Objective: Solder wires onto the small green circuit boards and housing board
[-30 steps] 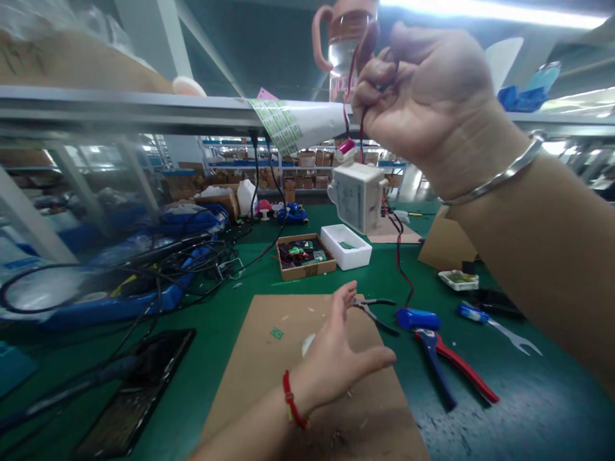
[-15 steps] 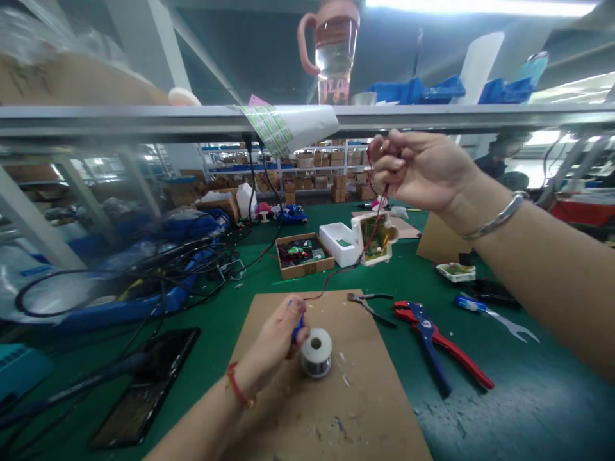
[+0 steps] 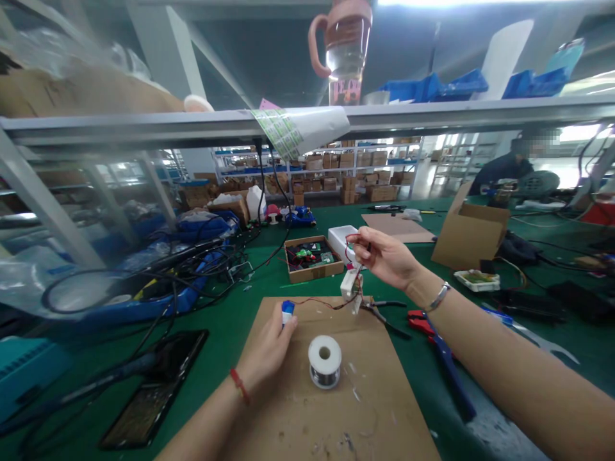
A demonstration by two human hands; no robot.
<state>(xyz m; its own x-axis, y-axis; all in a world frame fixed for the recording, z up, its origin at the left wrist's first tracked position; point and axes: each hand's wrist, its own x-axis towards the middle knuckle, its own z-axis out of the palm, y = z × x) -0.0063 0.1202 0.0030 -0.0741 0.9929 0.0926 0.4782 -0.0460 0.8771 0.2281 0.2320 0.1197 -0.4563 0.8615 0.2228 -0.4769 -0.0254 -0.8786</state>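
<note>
My left hand [image 3: 273, 340] is closed around a small blue battery [image 3: 287, 310] with a white label, low over the cardboard sheet [image 3: 379, 410]. Thin red and black wires [image 3: 317, 301] run from the battery to the right. My right hand [image 3: 384, 256] pinches red and black wires in its fingertips, higher up and further right. Below those fingers hangs a small white plastic housing [image 3: 350, 286], turned edge-on, just above the diagonal cutters [image 3: 384, 310]. Between my forearms, a spool of solder wire [image 3: 325, 362] stands upright on the cardboard.
Red-and-blue wire strippers [image 3: 444, 365] lie under my right forearm, beside a blue-handled fork-shaped tool [image 3: 533, 333]. Behind the cardboard sit a carton of circuit boards [image 3: 312, 275] and a white foam box [image 3: 339, 237]. Cables and a black tray [image 3: 154, 390] lie left. A shelf [image 3: 202, 125] crosses overhead.
My right hand has come down and left, lowering the housing, which has turned from face-on to edge-on. My left hand has shifted slightly left, and the battery shows more clearly.
</note>
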